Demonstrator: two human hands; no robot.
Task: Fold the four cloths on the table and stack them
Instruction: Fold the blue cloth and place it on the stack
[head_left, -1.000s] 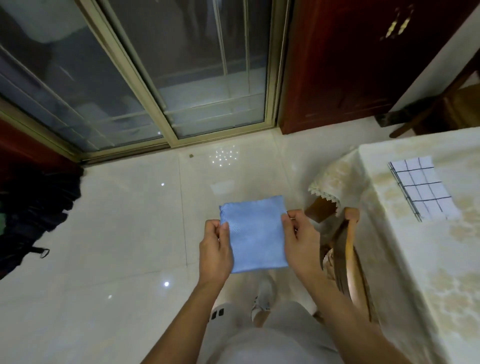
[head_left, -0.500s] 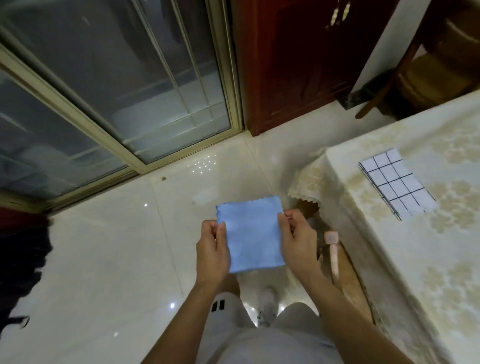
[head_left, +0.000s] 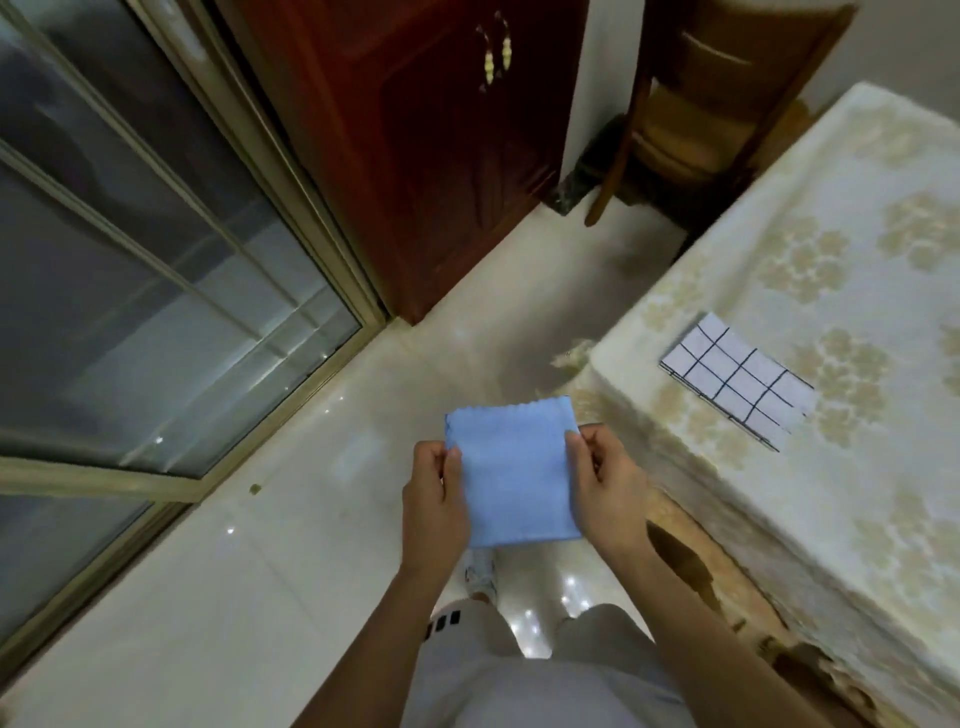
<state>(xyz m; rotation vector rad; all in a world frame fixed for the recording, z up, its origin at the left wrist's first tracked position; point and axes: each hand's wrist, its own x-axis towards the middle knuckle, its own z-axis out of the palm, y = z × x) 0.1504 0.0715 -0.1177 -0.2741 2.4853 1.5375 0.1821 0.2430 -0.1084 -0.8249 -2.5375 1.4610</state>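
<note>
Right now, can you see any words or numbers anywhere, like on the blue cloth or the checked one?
There are none to read.
The blue cloth, held by the left hand and the right hand, is plain.
The checked cloth on the table shows only black grid lines.
The shorts have small black bars, a mark and not letters.
The cupboard has handles, no label.

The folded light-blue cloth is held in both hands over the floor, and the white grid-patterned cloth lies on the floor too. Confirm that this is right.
Not quite. The white grid-patterned cloth lies on the table with the floral tablecloth, not on the floor, as the head view shows. The rest stands: the left hand and right hand hold the folded light-blue cloth over the floor.
</note>
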